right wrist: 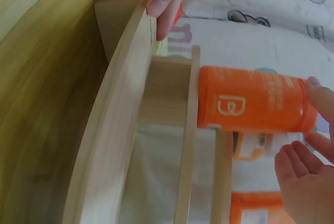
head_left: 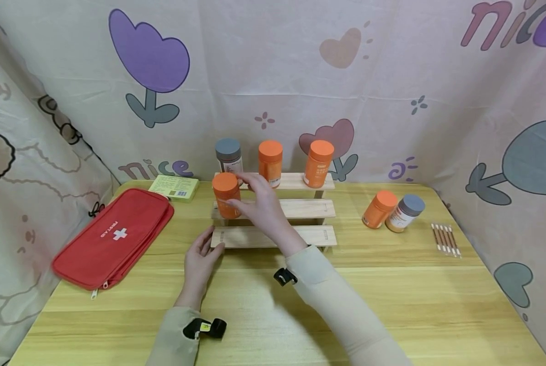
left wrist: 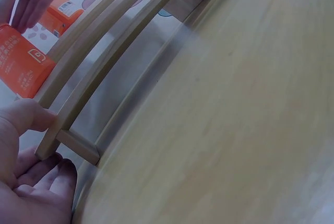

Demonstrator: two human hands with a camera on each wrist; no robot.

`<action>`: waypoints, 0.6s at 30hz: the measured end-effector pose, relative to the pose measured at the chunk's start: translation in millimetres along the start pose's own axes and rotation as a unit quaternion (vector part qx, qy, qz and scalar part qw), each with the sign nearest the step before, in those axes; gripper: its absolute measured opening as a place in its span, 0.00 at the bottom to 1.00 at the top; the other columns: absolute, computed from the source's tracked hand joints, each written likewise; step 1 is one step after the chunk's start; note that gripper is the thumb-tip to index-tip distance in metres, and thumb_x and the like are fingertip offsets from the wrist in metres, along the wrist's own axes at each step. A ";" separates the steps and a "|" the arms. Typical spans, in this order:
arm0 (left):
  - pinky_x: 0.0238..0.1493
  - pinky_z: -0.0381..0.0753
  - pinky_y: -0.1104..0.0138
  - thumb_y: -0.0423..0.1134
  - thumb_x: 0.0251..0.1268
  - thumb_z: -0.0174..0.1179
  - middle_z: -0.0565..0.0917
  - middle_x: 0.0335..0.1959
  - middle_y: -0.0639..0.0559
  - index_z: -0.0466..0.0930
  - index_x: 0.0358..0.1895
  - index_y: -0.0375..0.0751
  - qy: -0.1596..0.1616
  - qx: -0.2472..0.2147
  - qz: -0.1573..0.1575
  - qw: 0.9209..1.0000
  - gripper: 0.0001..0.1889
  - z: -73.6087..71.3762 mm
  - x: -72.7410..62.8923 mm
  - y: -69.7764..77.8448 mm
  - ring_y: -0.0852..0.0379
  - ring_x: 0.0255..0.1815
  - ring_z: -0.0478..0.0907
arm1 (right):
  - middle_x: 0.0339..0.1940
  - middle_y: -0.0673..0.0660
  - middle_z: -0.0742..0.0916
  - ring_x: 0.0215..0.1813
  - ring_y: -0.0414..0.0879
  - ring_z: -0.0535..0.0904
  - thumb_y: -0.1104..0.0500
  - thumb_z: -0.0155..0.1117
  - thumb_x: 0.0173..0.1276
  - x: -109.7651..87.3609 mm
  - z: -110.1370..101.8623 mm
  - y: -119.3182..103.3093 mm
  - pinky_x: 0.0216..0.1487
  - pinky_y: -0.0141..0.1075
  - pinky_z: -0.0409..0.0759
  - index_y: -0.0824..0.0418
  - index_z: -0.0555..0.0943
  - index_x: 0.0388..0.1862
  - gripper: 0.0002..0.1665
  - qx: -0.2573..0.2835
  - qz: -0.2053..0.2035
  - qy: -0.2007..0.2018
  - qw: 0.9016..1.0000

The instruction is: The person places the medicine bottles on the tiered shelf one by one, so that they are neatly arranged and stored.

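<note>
- Orange bottle (head_left: 225, 194) stood upright at the left end of the middle step of a three-tier wooden rack (head_left: 300, 208) on the table (head_left: 392, 284).
- Right hand (head_left: 259, 203) reached across the rack, its fingers spread loosely about the bottle's cap and side; no firm grip could be made out, and the hand seemed placed to settle the bottle on its step.
- Left hand (head_left: 200, 259) lay with straight fingers against the left end of the lowest step, apparently bracing the rack.
- On the top step stood a grey-capped bottle (head_left: 229, 155) and two orange ones (head_left: 270, 161); two more bottles (head_left: 393, 211) lay on the table to the right, near a row of swabs (head_left: 445, 239).
- Red first-aid pouch (head_left: 113, 239) and a green box (head_left: 174, 187) sat to the left.
- Right wrist view alone showed the bottle's base resting on the slat, fingertips (right wrist: 318, 96) at its cap; the left wrist view showed the thumb (left wrist: 31, 117) touching the slat's end.
</note>
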State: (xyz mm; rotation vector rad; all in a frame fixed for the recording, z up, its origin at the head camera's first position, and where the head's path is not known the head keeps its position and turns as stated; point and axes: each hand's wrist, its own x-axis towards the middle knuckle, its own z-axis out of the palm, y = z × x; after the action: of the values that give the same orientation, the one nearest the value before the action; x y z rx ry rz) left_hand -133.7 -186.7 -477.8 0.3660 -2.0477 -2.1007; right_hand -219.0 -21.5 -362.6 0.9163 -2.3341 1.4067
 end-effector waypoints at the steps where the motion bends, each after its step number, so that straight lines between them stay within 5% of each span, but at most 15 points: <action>1: 0.66 0.65 0.64 0.29 0.63 0.61 0.66 0.69 0.45 0.64 0.70 0.36 -0.001 0.001 0.000 1.000 0.31 0.1 0.2 -0.3 0.53 0.69 0.62 | 0.59 0.55 0.77 0.60 0.46 0.73 0.56 0.74 0.57 -3.1 -3.4 1.1 0.61 0.35 0.73 0.62 0.73 0.64 0.36 -0.001 0.002 0.004 1.000; 8: 0.67 0.63 0.63 0.29 0.63 0.61 0.65 0.69 0.44 0.63 0.70 0.36 0.002 0.002 -0.003 1.000 0.31 1.2 0.3 -0.1 0.53 0.69 0.62 | 0.59 0.55 0.77 0.59 0.43 0.73 0.57 0.73 0.58 -27.2 -31.3 9.4 0.61 0.28 0.70 0.63 0.74 0.62 0.33 -0.004 0.028 0.029 0.999; 18: 0.66 0.64 0.64 0.28 0.64 0.61 0.65 0.69 0.43 0.64 0.70 0.35 0.005 0.007 -0.005 1.000 0.30 1.1 -0.1 0.5 0.52 0.69 0.62 | 0.59 0.58 0.77 0.58 0.51 0.74 0.63 0.73 0.57 -61.2 -79.6 37.0 0.61 0.35 0.72 0.66 0.75 0.60 0.32 -0.029 0.049 0.081 0.995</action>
State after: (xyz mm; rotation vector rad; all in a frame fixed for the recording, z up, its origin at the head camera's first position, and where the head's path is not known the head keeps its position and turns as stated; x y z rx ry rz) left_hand -133.9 -185.6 -477.3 0.3892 -2.0593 -2.0876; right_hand -203.1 82.7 -380.9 0.6543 -2.3107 1.3868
